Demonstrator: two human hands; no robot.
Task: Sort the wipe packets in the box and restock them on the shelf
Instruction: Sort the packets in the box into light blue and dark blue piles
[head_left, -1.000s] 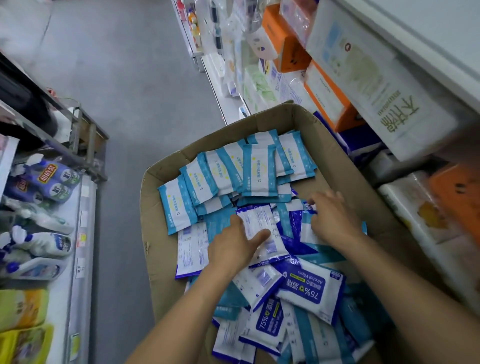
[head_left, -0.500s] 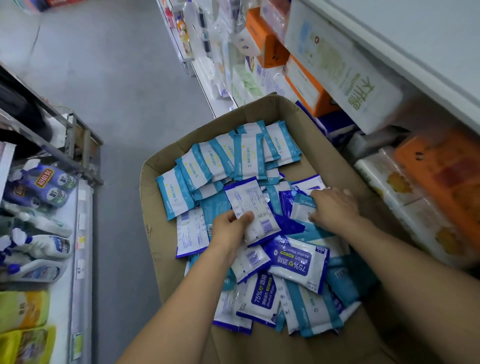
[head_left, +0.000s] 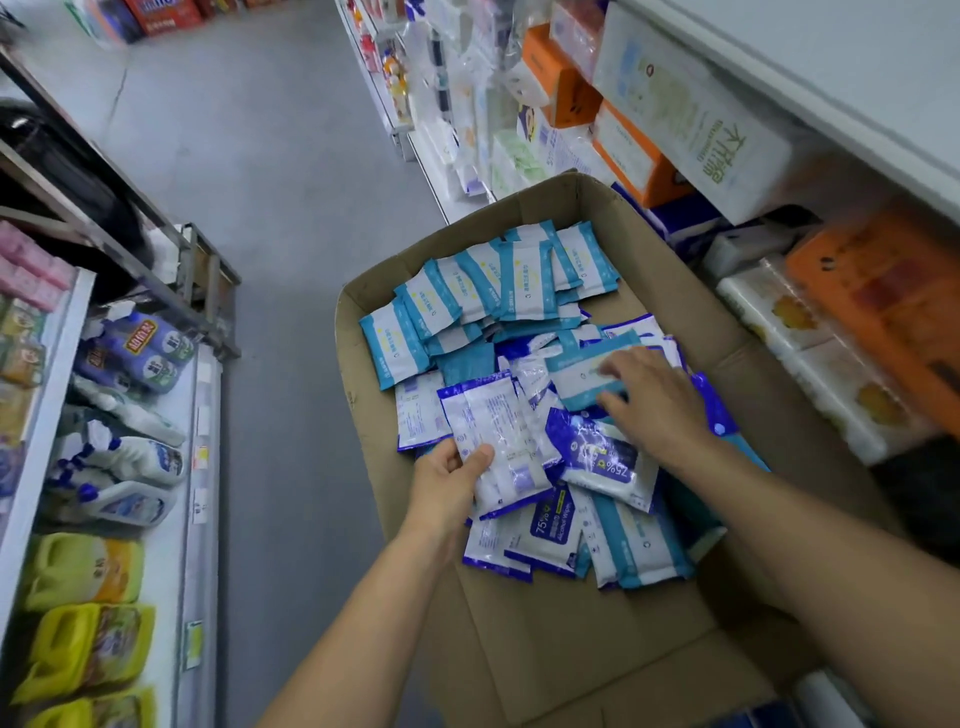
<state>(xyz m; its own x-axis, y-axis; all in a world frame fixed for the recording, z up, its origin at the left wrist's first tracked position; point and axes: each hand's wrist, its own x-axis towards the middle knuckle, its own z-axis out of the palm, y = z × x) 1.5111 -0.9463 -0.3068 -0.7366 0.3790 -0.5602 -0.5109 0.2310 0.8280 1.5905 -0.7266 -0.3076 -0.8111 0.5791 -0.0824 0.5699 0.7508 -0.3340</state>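
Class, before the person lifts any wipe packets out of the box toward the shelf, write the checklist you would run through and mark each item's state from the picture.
1. Left hand has a firm hold on the dark-blue-edged packet: ok, thumb on top and fingers underneath.
2. Right hand has a packet secured: not ok, its fingers only rest spread on a teal-edged packet.
3. Packets sorted by kind: not ok; a teal row is fanned at the far end, but the near pile mixes both kinds.
4. Cardboard box open and reachable: ok.
5. Free shelf slot for wipes: cannot tell.
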